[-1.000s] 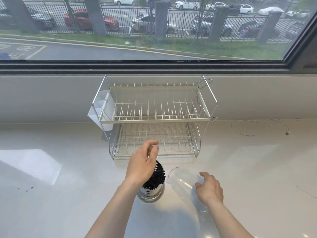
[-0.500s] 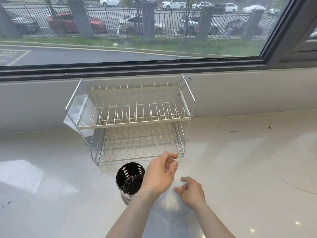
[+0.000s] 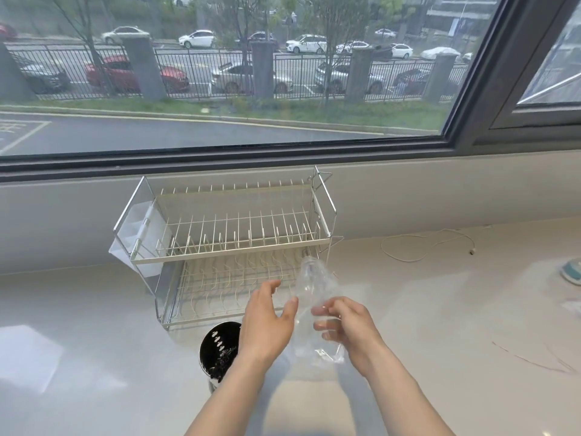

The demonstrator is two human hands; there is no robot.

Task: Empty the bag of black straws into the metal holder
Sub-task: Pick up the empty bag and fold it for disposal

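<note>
At a white counter (image 3: 94, 309) under a street window, I am holding the clear bag (image 3: 314, 309) up in my right hand (image 3: 352, 328), fingers pinched on its lower half. The bag is looking empty and see-through, standing nearly upright in front of the dish rack (image 3: 226, 234), its long axis running up and slightly left from my grip.

My left hand (image 3: 267, 322) is hanging spread just beside the bag, grasping nothing; whether its fingertips are touching the plastic, I cannot tell.

The holder (image 3: 220, 347) is sitting on the counter below and to the left of both hands, nearer my left, its mouth partly covered by my left wrist. The straws (image 3: 224, 360) are showing inside it as a dark clump low in the can.

As I judge it, the emptying is all but done, and any last shake would need the bag's mouth swung down and left over the holder. Which end of the bag is open is hard to make out through the glare, and the holder's base is hidden behind my forearm.
</note>
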